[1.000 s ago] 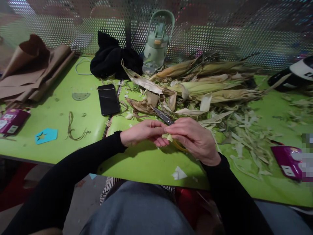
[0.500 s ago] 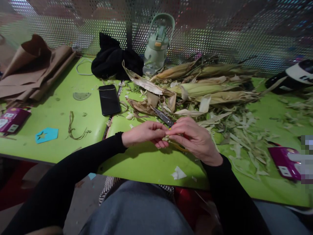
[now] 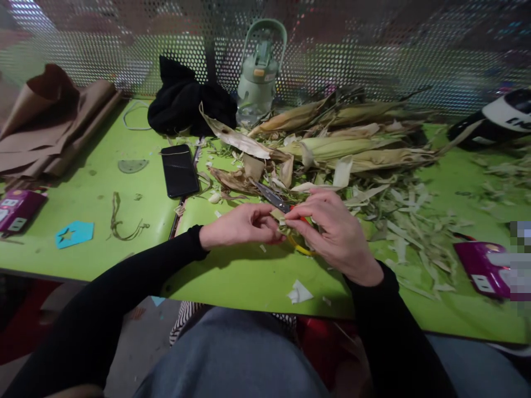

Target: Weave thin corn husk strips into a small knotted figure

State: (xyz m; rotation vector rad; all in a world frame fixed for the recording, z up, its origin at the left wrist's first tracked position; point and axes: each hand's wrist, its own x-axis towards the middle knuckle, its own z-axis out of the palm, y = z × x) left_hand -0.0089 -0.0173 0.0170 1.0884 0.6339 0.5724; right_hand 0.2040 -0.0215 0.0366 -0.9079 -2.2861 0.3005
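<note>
Both my hands meet over the green table (image 3: 249, 276) near its front edge. My left hand (image 3: 240, 226) is closed, its fingertips pinching a small pale strip of corn husk (image 3: 279, 215). Against it, my right hand (image 3: 332, 232) is closed too, thumb and fingers pinching the same strip. Scissors (image 3: 274, 198) with red and yellow handles lie under my right hand, the blades pointing away to the left. Behind them lie several unhusked corn ears (image 3: 340, 146) and loose husk scraps (image 3: 406, 221).
A black phone (image 3: 179, 170) lies left of the hands, a black cloth (image 3: 186, 105) and a green bottle (image 3: 257, 77) stand at the perforated back wall. Brown paper (image 3: 53, 127), a blue star cutout (image 3: 73, 234) and purple boxes (image 3: 483, 268) lie at the sides.
My fingers have worked on the husk strip; the right hand's fingers lifted a little, showing the red scissors handle. A tiny scrap now lies below the left hand. The view shifted slightly.
</note>
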